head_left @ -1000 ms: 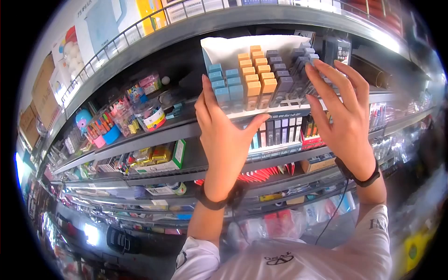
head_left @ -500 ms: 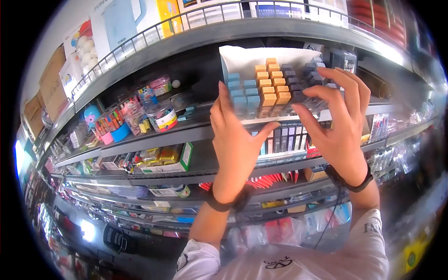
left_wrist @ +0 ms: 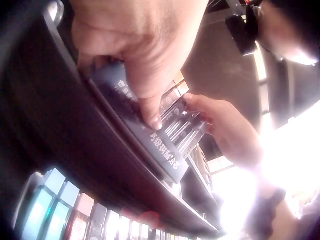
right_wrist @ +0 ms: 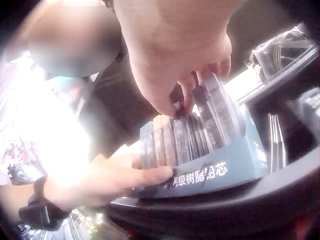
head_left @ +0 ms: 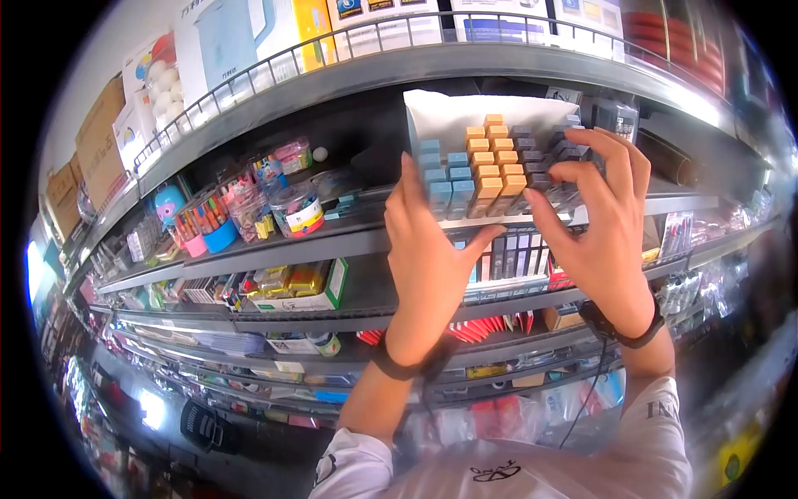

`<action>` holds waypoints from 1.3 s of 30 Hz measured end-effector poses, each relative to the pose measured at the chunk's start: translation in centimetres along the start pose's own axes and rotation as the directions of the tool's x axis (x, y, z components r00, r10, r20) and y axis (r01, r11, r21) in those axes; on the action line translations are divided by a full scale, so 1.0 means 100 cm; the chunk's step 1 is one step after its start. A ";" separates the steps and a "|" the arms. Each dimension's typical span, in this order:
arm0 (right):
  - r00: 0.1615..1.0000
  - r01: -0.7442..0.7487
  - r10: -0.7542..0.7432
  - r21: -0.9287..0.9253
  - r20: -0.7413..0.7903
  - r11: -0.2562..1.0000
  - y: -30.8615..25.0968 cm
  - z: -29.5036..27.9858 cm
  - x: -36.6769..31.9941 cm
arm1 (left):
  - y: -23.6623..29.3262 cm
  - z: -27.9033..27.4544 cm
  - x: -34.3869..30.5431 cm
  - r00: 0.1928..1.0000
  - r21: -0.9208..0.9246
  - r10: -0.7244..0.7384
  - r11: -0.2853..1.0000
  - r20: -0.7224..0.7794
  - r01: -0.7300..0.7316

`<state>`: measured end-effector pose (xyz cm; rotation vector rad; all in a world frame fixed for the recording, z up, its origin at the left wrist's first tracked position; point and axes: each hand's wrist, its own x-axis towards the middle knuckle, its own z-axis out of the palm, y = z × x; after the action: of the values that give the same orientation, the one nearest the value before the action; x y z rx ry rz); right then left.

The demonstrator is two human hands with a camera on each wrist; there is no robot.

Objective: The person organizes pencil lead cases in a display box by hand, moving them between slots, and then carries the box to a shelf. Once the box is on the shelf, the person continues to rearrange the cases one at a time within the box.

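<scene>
A white-backed display box point(head_left: 440, 108) on the shelf holds rows of pencil lead cases: light blue ones point(head_left: 439, 187) at the left, orange-capped ones point(head_left: 490, 166) in the middle and dark grey ones point(head_left: 529, 158) at the right. My left hand point(head_left: 428, 258) grips the box's left end, thumb against its dark blue front point(left_wrist: 165, 155) with white lettering. My right hand point(head_left: 611, 224) reaches in from the right, fingers bent and thumb opposed around dark lead cases point(right_wrist: 215, 115). Its fingertips are partly hidden among the cases in the right wrist view.
Clear tubs of small stationery point(head_left: 297, 206) stand left of the box. A wire rail point(head_left: 291, 58) with boxed goods runs along the shelf above. Below sit a row of slim packs point(head_left: 511, 258) and a white-and-green carton point(head_left: 332, 287). A dark bottle point(head_left: 615, 116) is behind the right hand.
My right hand's fingers have bent from a spread pose and drawn in around the dark lead cases. My left hand stays at the box's left end. The whole scene has shifted right and down in view.
</scene>
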<state>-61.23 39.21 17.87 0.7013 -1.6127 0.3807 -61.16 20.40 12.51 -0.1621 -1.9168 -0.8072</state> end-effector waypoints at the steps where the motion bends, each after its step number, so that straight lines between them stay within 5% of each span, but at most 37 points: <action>1: 1.000 -0.001 0.001 -0.001 -0.005 1.000 -0.001 0.000 0.000 | 0.001 0.000 0.000 1.000 0.000 0.002 1.000 0.000 -0.002; 14: 0.991 -0.062 0.071 0.080 -0.113 0.995 0.001 0.009 0.001 | 0.000 0.000 0.000 0.999 0.021 0.037 0.999 -0.017 -0.037; 19: 0.951 0.041 0.020 0.190 -0.308 0.981 0.003 -0.012 0.006 | -0.002 0.000 0.000 0.999 0.035 0.048 0.998 -0.018 -0.048; 24: 0.900 -0.068 0.225 0.389 -0.374 0.919 0.002 -0.045 -0.014 | -0.006 0.001 0.000 0.998 0.034 0.061 0.998 -0.021 -0.060; 28: 0.839 0.055 0.185 0.418 -0.512 0.907 0.017 -0.042 -0.026 | -0.005 0.001 0.000 1.000 0.044 0.029 0.999 -0.012 -0.029; 35: 0.978 0.120 -0.071 0.257 -0.195 0.959 0.021 -0.055 -0.030 | -0.009 0.003 -0.001 1.000 0.051 0.015 0.999 -0.014 -0.015; 39: 0.978 0.096 -0.024 0.345 -0.206 0.934 0.027 -0.032 -0.037 | -0.012 0.003 -0.001 1.000 0.059 0.018 0.998 -0.018 -0.017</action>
<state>-60.36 44.03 15.22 0.9516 -1.3420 0.6859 -61.90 19.69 11.83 -0.1347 -1.9172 -0.7376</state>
